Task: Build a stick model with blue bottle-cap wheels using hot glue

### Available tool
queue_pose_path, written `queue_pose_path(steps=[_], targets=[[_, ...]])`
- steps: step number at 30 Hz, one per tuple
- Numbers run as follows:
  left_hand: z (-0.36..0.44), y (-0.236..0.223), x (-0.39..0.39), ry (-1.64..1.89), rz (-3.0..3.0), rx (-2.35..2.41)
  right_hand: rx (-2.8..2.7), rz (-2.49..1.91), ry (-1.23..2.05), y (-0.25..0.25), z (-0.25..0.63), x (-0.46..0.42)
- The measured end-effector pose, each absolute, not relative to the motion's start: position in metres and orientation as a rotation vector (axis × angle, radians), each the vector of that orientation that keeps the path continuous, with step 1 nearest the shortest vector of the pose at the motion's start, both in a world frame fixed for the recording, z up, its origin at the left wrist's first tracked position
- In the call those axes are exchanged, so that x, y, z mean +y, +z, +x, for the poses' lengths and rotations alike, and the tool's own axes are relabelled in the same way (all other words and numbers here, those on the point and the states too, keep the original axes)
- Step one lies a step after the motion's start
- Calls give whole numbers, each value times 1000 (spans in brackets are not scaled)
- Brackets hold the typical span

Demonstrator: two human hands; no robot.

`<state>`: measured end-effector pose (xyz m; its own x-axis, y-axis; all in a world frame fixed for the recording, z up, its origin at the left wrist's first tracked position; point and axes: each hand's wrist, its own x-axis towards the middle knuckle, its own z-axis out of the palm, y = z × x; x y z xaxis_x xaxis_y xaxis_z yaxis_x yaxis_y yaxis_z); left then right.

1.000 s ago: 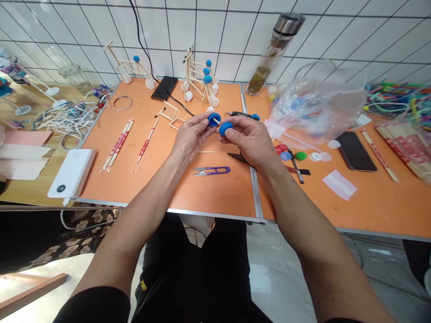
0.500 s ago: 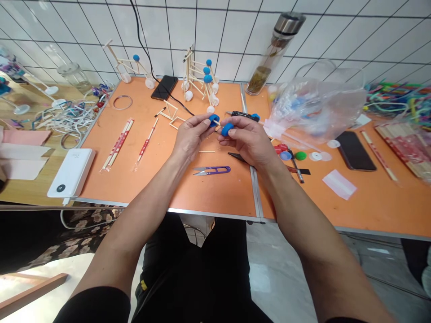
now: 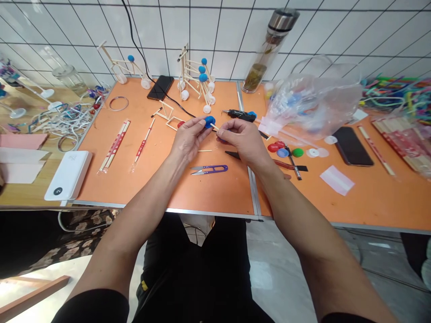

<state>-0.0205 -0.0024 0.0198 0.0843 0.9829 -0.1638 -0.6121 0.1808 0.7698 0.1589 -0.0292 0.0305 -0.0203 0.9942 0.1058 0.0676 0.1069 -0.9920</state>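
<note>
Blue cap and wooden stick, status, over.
Left hand holding blue cap. Right hand pinching wooden stick at cap. Purple thread snips on orange table, near both hands.

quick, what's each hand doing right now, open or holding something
Left hand: closed, holding a blue cap.
Right hand: closed, fingertips pinching a thin wooden stick.
</note>
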Motion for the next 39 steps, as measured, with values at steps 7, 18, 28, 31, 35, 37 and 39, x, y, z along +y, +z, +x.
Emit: queue_pose_path(steps=[7, 18, 28, 31, 35, 37, 39], targets=[[-19, 25, -2, 1230, 364, 751, -1612, -1267, 563, 27, 155, -29], [-11, 32, -12, 1202, 287, 740, -1943, -1464, -111, 22, 150, -35], [-31, 20, 7, 1234, 515, 777, -2142, -1494, 114, 43, 166, -42], [-39, 22, 12, 1258, 537, 808, -2401, -1540, 6, 38, 171, -39], [-42, 27, 12, 1256, 504, 783, -2517, -1503, -129, 43, 166, -49], [-42, 28, 11, 1255, 494, 759, -2558, -1399, -71, 51, 163, -59], [-42, 28, 10, 1258, 498, 748, -2705, -1264, 119, 57, 159, -69]])
